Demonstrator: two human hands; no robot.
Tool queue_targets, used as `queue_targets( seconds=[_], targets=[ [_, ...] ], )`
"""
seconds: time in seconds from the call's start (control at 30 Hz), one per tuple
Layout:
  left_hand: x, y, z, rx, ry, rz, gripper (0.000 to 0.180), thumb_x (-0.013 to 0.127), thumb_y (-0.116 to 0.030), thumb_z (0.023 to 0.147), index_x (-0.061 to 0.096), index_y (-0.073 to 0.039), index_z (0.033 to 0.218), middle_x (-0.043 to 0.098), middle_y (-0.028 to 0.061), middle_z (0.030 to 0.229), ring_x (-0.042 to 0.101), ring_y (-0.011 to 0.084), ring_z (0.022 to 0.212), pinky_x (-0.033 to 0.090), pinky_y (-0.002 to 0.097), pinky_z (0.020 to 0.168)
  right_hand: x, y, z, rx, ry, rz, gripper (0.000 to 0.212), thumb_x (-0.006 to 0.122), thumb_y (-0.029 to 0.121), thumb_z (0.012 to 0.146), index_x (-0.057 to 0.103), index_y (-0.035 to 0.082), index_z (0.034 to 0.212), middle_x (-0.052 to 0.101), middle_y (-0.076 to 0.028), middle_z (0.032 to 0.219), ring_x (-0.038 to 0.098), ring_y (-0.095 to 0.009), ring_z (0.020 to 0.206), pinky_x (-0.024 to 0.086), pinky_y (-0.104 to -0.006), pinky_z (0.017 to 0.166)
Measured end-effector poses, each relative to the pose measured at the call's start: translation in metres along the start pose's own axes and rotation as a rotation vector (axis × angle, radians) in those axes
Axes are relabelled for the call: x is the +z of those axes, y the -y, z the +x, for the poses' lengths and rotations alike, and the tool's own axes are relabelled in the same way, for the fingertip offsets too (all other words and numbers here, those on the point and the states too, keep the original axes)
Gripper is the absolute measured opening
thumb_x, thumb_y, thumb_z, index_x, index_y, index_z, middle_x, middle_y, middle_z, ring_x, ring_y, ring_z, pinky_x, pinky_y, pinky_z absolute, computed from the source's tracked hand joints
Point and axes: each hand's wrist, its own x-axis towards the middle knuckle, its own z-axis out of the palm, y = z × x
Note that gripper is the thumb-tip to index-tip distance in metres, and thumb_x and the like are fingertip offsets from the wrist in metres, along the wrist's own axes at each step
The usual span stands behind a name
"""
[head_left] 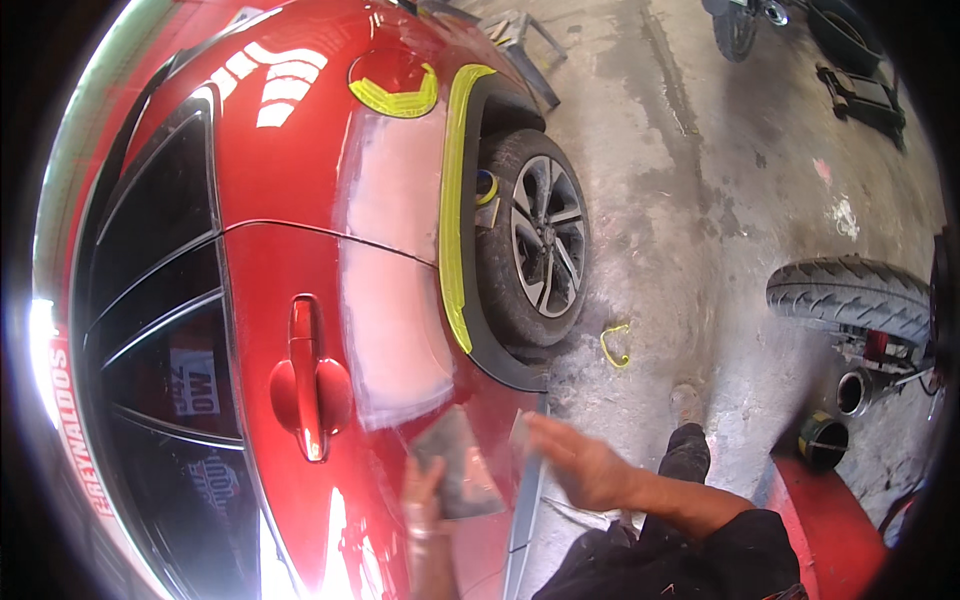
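Observation:
My left hand (425, 493), slightly blurred, grips the edge of a flat grey rectangular sheet (457, 462); a reddish shine shows on the sheet's lower right. It is held over the lower rear door of a red car (280, 260). To its right, my right hand (585, 465) is closed, with a small pale flat piece (519, 430) at its fingertips, close to the sheet. Just beyond both hands lies a pale pinkish-white sanded patch (395, 320) across the door and rear panel. Yellow masking tape (455, 210) edges the black wheel arch beside it.
A rear wheel (545, 235) has a tape roll (486, 187) resting on it. A yellow tape scrap (615, 346) lies on the concrete floor (660, 240). Motorcycle parts with a tyre (850, 287) stand at right. A step stool (525, 45) and a floor jack (862, 100) are farther off.

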Motion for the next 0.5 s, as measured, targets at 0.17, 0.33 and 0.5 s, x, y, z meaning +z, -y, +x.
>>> queue_targets(
  seconds=[0.17, 0.33, 0.5],
  targets=[
    [0.018, 0.045, -0.032, -0.41, 0.036, -0.261, 0.042, 0.053, -0.002, 0.094, 0.048, -0.003, 0.136, 0.059, 0.0108, 0.126, 0.059, 0.0244, 0.114, 0.048, 0.0368, 0.099, -0.005, 0.008, -0.032, -0.154, 0.402, -0.197, 0.079, 0.069, 0.006, 0.074, 0.046, 0.034, 0.144, 0.035, -0.025, 0.146, 0.042, -0.049, 0.128, 0.043, -0.0485, 0.106],
    [0.004, -0.021, -0.067, -0.082, 0.034, -0.11, 0.056, 0.064, -0.014, 0.086, 0.045, 0.003, 0.136, 0.061, 0.0125, 0.12, 0.062, 0.0211, 0.106, 0.049, 0.034, 0.095, -0.012, -0.024, -0.007, 0.749, 0.528, 0.261, 0.07, 0.066, 0.009, 0.082, 0.044, 0.027, 0.147, 0.05, -0.02, 0.138, 0.056, -0.035, 0.117, 0.047, -0.0425, 0.097],
    [-0.034, 0.01, -0.076, -0.057, 0.024, -0.135, 0.052, 0.062, -0.013, 0.09, 0.043, 0.0, 0.137, 0.061, 0.0111, 0.119, 0.063, 0.0207, 0.104, 0.051, 0.0322, 0.091, 0.02, -0.099, 0.111, 0.417, -0.321, -0.05, 0.053, 0.052, 0.006, 0.088, 0.049, 0.012, 0.141, 0.068, -0.023, 0.105, 0.068, -0.035, 0.08, 0.051, -0.0394, 0.073]
  ],
)
